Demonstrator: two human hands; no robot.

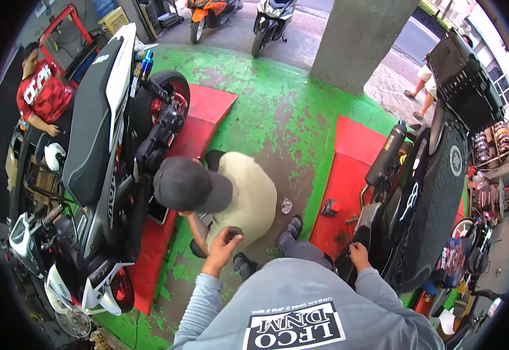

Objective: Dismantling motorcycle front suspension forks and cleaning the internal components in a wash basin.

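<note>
Your left hand (222,244) closes its fingers around a small dark round part (234,231) at centre frame — it looks hard, light, maybe greasy, so pinch its rim. At four o'clock, your right hand (359,255) rests fingers curled on the scooter (424,198) — holding nothing.

Worn green-painted floor (278,111) across the frame's centre, red ramps (348,169) left and right, grey concrete pillar (356,38) upper right, daylight street beyond

Small dark round part (234,233), pinched in the fingertips of the left hand (222,248), raised just in front of the crouching person's beige back. Right hand (359,255) pressed on the dark side of the scooter (424,198), well apart from that beige back.
</note>
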